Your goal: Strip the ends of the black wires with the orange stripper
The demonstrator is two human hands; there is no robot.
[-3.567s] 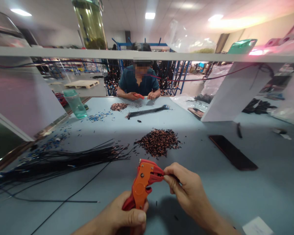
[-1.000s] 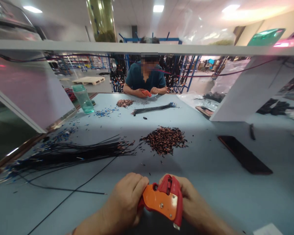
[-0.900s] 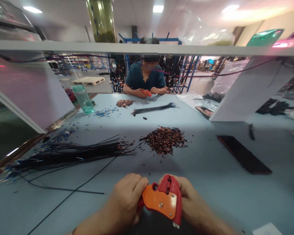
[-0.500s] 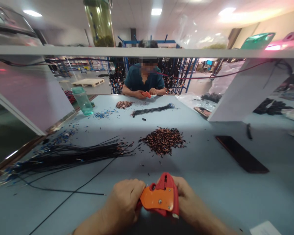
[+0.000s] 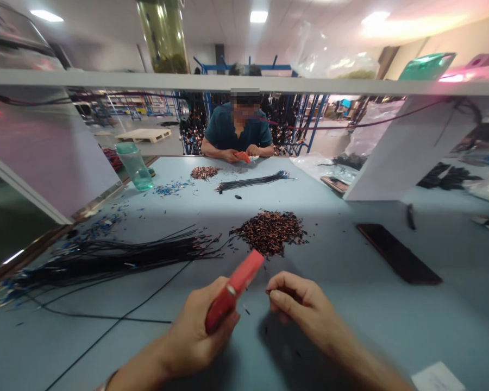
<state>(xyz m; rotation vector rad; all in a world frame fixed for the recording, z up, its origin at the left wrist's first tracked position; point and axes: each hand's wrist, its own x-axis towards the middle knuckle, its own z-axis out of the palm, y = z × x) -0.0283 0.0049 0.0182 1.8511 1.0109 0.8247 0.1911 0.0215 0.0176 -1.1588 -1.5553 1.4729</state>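
While the left hand is holding the red tool edge-on above the desk, the right hand is hovering just beside it, not touching. Left grip: fingers are wrapping fully round the handle. Right grip: thumb and forefinger are pinching closed on a tiny dark tip, too small to name. Tool is tilting, nose toward the pile of black-and-copper bits; nose is blurring, can't tell how its jaws are standing. Bundle of black wires is lying off to the left. For good handling, the left wrist should probably be turning the nose square to the pinch, squeezing only once both are lining up; right fingertips should be pinching firmly, keeping clear of the nose.
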